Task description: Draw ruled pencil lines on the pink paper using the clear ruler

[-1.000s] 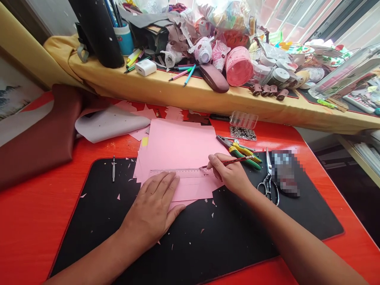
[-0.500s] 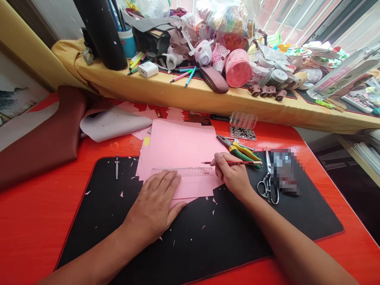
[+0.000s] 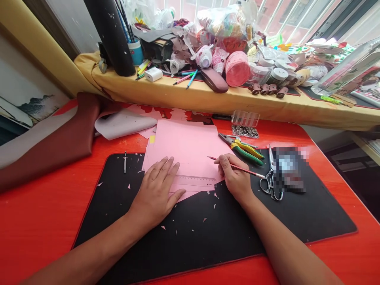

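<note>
So in the head view we've got our left hand [image 3: 157, 190] lying flat, fingers spread, pressing down on a clear plastic ruler [image 3: 194, 181] that sits across the lower edge of the pink paper [image 3: 184, 146], right around the middle of the frame. That grip is released, just a palm-down press, not wrapped around anything. Our right hand [image 3: 234, 178] is just right of center, its grip clenched around a thin red pencil [image 3: 237, 168], the tip pointing to the upper left and lying over the paper just above the ruler. The paper looks light and floppy, a few sheets stacked, so we reckon it'll slide or buckle easily unless pinned flat from above; the ruler seems stiff but slick on paper, best held down mid-length. The pencil is slim and light, fine to pinch near the tip. Everything sits on a black mat [image 3: 208, 233] dotted with pink scraps, on a glossy red counter [image 3: 38, 221]. To the right of the pencil are green-handled pliers [image 3: 243, 150] and scissors [image 3: 270, 180], and a small metal tool [image 3: 125, 161] lies at the mat's left. Along the top of the frame runs a yellow-draped shelf [image 3: 190, 95] piled with craft clutter, windows behind it.
</note>
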The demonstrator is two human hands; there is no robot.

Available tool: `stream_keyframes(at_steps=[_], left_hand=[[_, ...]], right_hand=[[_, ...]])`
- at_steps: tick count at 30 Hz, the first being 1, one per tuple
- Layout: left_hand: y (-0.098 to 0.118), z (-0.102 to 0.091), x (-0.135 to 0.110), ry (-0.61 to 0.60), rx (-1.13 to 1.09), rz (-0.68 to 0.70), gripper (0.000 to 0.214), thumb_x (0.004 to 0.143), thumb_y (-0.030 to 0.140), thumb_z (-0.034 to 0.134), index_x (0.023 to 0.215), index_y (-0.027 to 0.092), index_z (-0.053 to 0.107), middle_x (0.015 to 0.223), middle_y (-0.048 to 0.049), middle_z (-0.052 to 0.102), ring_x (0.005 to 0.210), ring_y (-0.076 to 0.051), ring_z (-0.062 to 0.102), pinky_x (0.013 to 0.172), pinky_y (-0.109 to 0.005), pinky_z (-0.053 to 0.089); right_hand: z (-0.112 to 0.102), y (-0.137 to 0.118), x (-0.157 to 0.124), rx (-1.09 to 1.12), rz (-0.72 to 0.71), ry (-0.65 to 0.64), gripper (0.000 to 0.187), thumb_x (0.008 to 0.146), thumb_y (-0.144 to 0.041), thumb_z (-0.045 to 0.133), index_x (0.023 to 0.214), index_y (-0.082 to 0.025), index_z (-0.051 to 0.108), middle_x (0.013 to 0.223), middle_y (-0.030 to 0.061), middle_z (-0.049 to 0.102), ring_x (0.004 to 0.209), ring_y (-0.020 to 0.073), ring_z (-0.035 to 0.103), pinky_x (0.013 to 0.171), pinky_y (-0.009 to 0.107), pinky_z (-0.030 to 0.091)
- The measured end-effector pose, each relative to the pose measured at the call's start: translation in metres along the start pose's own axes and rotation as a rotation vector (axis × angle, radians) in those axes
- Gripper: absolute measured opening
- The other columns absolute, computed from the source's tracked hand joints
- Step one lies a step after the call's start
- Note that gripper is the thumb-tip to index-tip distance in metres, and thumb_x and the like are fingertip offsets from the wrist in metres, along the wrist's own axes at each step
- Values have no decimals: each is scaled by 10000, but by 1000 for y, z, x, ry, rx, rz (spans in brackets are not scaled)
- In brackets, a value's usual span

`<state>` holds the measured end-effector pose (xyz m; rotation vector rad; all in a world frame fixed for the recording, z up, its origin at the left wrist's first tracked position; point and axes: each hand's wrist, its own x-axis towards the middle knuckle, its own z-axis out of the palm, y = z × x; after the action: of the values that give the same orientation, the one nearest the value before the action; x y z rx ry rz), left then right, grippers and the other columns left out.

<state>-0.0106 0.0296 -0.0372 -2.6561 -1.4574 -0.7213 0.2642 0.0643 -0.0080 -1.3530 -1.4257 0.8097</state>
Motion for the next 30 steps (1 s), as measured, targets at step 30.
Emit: stream_keyframes(at_steps=[30], left_hand=[[-38, -6, 10, -49, 21, 28, 614, 1182, 583, 361, 1481, 154, 682, 1466, -157, 747, 1354, -313, 710, 1223, -543, 473]], right_hand=[[13, -8, -21, -391, -543, -344, 198, 1110, -283, 640, 1166, -204, 814, 1095, 123, 885, 979, 283, 861, 883, 387, 666]])
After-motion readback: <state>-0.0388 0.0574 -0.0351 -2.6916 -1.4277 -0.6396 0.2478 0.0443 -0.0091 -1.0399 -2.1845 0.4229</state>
